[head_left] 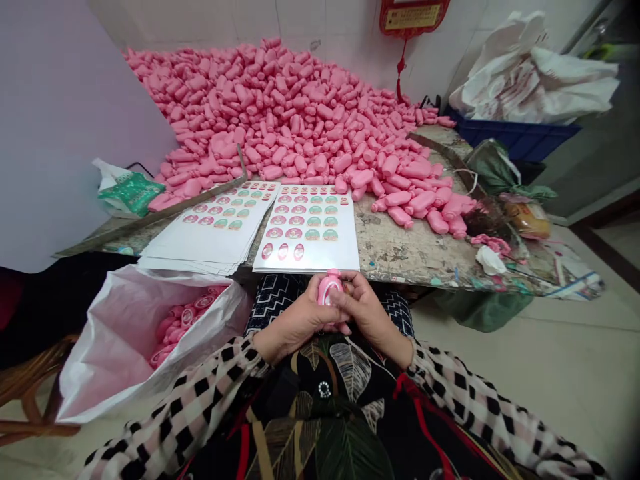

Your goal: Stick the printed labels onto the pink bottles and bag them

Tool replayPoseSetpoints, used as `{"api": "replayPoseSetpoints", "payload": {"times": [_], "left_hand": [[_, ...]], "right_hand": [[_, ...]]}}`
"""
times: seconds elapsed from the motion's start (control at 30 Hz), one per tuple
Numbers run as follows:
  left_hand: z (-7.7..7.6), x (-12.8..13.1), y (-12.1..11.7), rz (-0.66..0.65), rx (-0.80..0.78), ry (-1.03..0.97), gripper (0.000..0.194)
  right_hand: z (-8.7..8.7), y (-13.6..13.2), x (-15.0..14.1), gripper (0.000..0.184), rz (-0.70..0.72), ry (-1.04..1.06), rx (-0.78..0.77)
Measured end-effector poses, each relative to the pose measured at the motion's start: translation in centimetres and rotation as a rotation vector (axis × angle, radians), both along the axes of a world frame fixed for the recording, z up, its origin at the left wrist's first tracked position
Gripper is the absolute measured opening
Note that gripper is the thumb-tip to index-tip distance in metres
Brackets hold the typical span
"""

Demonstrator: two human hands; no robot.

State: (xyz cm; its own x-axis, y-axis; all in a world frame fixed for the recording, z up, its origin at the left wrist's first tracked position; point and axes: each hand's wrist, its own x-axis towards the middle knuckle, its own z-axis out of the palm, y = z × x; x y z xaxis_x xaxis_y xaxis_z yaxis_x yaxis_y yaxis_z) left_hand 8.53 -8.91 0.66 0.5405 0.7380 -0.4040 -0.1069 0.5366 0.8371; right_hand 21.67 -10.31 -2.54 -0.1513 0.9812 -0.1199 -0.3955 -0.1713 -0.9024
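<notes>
- Well, the pink bottle (327, 290) was held in the air between both hands, just short of the near edge of the tabletop (400, 257) and not touching it.
- Its long axis stood nearly upright, with the capped end pointing up and away from the person.
- The left hand (295, 323) cupped the bottle from the left, while the right hand (370, 313) lay nearer its visible front.
- The fingers (350, 300) of the right hand crossed the bottle's lower half; both hands were closed, gripping it.
- Straight ahead on the tabletop lay a sheet of round stickers (306, 227), and a stack of sticker sheets (215, 227) sat to its left.
- Left of the hands, a white bag (115, 347) held labelled pink bottles (183, 327).
- A heap of pink bottles (280, 120) covered the far side of the tabletop.
</notes>
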Motion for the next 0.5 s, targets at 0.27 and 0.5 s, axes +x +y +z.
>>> {"api": "replayPoseSetpoints", "payload": {"times": [0.27,0.5], "left_hand": [[0.6,-0.3,-1.2,-0.054,0.043,-0.091,0.058],[0.0,-0.6,-1.4,-0.024,-0.012,-0.121,0.035]], "right_hand": [[-0.3,-0.3,0.7,0.029,-0.072,-0.016,0.106],[-0.2,-0.8,1.5,0.033,-0.192,-0.029,0.003]]}}
